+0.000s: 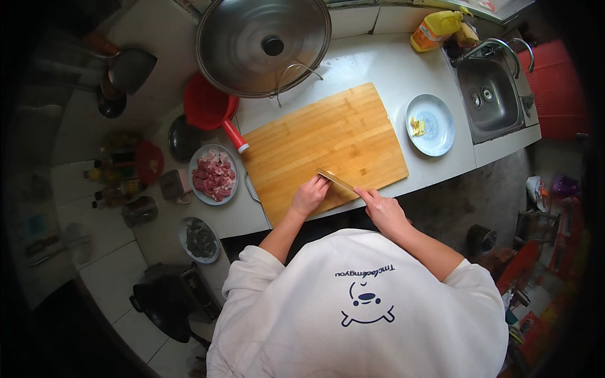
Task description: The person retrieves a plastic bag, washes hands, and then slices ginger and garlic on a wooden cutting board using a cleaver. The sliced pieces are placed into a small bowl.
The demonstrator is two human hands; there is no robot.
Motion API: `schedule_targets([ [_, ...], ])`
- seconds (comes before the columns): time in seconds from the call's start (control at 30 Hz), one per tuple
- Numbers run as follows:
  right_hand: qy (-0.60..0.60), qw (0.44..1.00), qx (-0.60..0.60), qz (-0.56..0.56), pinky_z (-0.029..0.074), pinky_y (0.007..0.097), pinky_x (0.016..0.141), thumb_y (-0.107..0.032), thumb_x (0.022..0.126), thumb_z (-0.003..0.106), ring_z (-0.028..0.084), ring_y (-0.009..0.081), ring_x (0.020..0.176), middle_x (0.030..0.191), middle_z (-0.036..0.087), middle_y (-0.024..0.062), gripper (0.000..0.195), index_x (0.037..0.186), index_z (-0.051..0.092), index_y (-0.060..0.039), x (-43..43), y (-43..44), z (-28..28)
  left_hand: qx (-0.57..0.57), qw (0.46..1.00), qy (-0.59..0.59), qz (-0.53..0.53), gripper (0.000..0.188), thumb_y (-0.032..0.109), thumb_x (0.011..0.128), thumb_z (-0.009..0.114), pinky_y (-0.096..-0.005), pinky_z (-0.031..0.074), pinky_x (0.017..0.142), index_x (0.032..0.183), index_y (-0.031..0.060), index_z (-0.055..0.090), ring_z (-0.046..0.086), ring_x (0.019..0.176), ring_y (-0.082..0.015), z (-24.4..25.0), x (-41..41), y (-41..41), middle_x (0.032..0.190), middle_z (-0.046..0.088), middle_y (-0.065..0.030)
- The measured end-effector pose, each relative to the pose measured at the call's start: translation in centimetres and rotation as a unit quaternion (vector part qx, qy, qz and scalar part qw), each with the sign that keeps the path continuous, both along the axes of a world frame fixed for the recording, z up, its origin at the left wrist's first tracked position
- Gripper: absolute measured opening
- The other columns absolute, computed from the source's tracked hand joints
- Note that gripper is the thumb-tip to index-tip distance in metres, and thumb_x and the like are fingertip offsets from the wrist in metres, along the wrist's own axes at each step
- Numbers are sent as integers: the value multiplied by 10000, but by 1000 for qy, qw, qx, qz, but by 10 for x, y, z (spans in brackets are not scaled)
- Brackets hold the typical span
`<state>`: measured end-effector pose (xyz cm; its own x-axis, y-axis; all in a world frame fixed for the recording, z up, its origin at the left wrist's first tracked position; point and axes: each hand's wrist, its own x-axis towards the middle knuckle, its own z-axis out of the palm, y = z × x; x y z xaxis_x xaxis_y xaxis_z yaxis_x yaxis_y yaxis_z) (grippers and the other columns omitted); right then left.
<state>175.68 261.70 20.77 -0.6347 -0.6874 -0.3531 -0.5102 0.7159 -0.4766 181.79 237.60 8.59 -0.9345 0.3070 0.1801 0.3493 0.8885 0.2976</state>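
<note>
My right hand (pixel 383 210) is closed around the handle of a kitchen knife (pixel 338 180) near the front edge of a wooden cutting board (pixel 321 127). Beside the blade, my left hand (pixel 312 193) rests on the board with its fingers bent. A small pale piece of food (pixel 330 174) shows at the blade; whether my left fingers grip it is hidden. To the right of the board, a pale blue plate (pixel 437 137) holds a few yellowish slices (pixel 417 126). Left of the board stands a plate of cut raw meat (pixel 213 176).
A large metal lid (pixel 250 33) with a wire stand (pixel 300 66) is behind the board, beside a red plastic strainer or ladle (pixel 205 106). A sink (pixel 491 94) and yellow bottle (pixel 432 30) are at right. Left are a plate of greyish food (pixel 201 240) and a black wok (pixel 163 302).
</note>
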Motion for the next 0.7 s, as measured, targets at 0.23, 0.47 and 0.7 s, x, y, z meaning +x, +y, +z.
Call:
schedule_targets([
  [0.23, -28, 999, 10, 15, 542, 455, 588, -47, 839, 545, 649, 367, 651, 941, 572, 178, 511, 1335, 427, -70, 0, 8, -16, -30, 999, 20, 5, 282, 98, 810, 582, -269, 559, 760, 1069, 85, 693, 598, 1108, -184, -4, -3, 1, 1144, 651, -17],
  [0.47, -81, 995, 48, 13, 541, 475, 612, -59, 852, 534, 656, 390, 690, 946, 567, 209, 486, 1316, 390, -50, -3, 0, -5, -1, 1000, -5, 24, 252, 97, 819, 594, -263, 561, 746, 1047, 101, 702, 595, 1114, -172, -3, -3, 3, 1143, 647, 2],
  [0.7, -85, 996, 40, 11, 537, 469, 617, -38, 845, 534, 646, 392, 712, 949, 566, 202, 489, 1316, 401, -50, -4, -19, -41, 31, 999, -5, 20, 201, 120, 816, 625, -261, 558, 716, 1000, 108, 704, 600, 1070, -169, 4, -6, 2, 1084, 646, 16],
])
